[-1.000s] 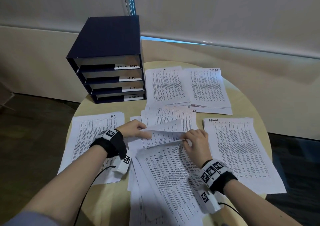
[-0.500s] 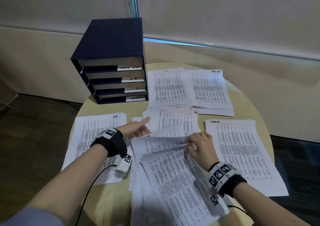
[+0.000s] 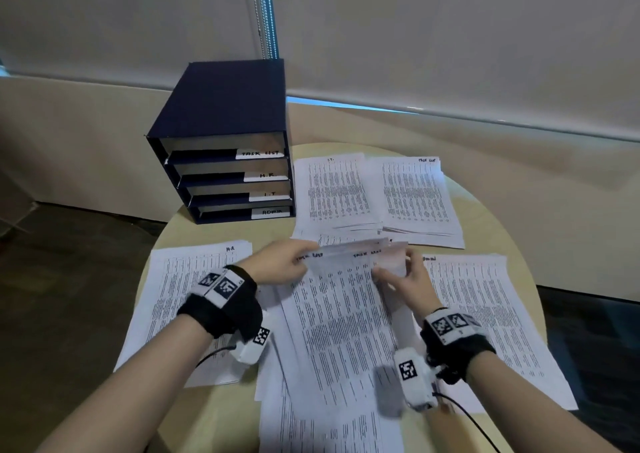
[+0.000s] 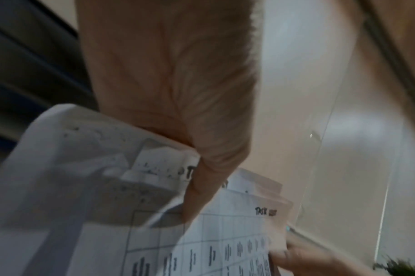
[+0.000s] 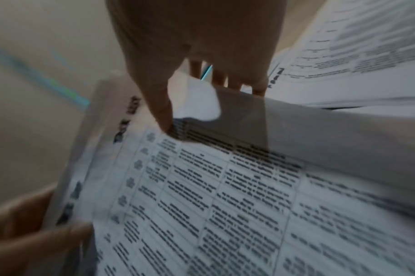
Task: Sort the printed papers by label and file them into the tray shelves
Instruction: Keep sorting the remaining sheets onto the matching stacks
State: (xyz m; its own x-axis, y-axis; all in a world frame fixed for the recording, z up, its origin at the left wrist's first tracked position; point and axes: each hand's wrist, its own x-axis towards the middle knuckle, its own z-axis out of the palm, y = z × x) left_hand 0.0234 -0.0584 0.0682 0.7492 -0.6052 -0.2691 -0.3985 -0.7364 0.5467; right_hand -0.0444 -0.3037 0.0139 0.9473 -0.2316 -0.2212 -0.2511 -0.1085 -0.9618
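Note:
Both hands hold up the far end of a loose stack of printed sheets [image 3: 343, 300] in the middle of the round table; the top sheets read "TASK LIST". My left hand [image 3: 284, 262] grips the stack's top left corner [image 4: 154, 177], thumb on top. My right hand [image 3: 405, 279] pinches the top right corner [image 5: 196, 104], thumb on the printed side. The dark blue tray shelf unit [image 3: 225, 147] stands at the back left, with slots labelled TASK LIST, H.R., I.T. and ADMIN.
Sorted piles lie around: an H.R. pile [image 3: 183, 300] at the left, an I.T. pile [image 3: 336, 192] and a TASK LIST pile [image 3: 419, 199] at the back, an ADMIN pile [image 3: 485, 321] at the right. The table [image 3: 221, 418] edge curves near my forearms. A wall is behind.
The left hand moved from pointing at the sheets to gripping their top left corner. Both hands have lifted the stack's far end off the table.

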